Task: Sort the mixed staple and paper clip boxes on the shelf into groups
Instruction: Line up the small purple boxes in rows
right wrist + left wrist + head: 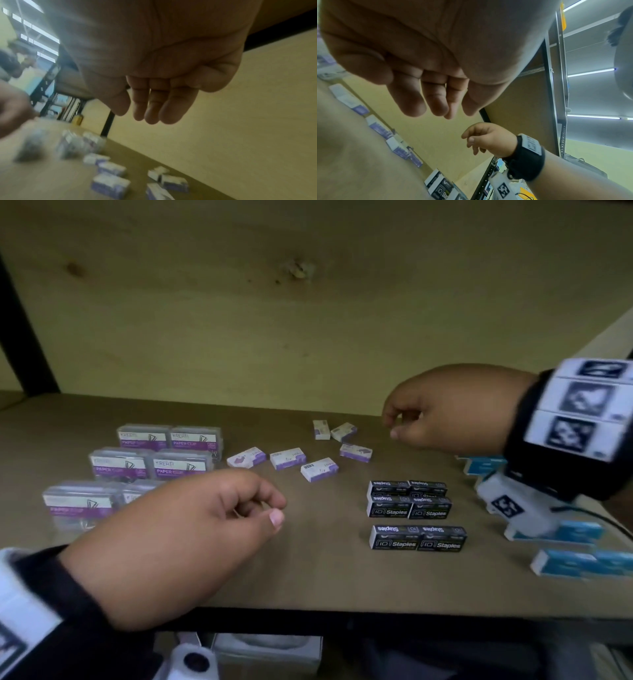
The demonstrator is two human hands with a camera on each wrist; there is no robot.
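On the brown wooden shelf (318, 570) the boxes already lie mostly in families, which suggests the sorting is well along. At the left sit clear plastic paper clip boxes with purple labels (144, 463), paired in rows; at the right front the black staple boxes (416, 515) stand in tidy pairs, and beyond them, at the far right, a run of blue-and-white staple boxes (579, 563) is partly hidden by the right wrist's camera mount. Only the small white-and-purple boxes (301, 453) in the middle and back lie scattered, at odd angles and apart from one another (their print is too small to read), so they look like the group yet to be gathered. The left hand (191, 535) hovers above the shelf's front left, just before the paper clip boxes, its fingers loosely curled with nothing between them; the left wrist view confirms an empty palm. The right hand (452, 409) hangs over the back right, near the farthest white-and-purple boxes, fingers likewise relaxed and drooping, holding nothing. Its place there probably means a reach toward that loose cluster, while the left waits nearer the three small boxes in the middle row. The risk, by this reading, is nudging neat neighbours while collecting strays.
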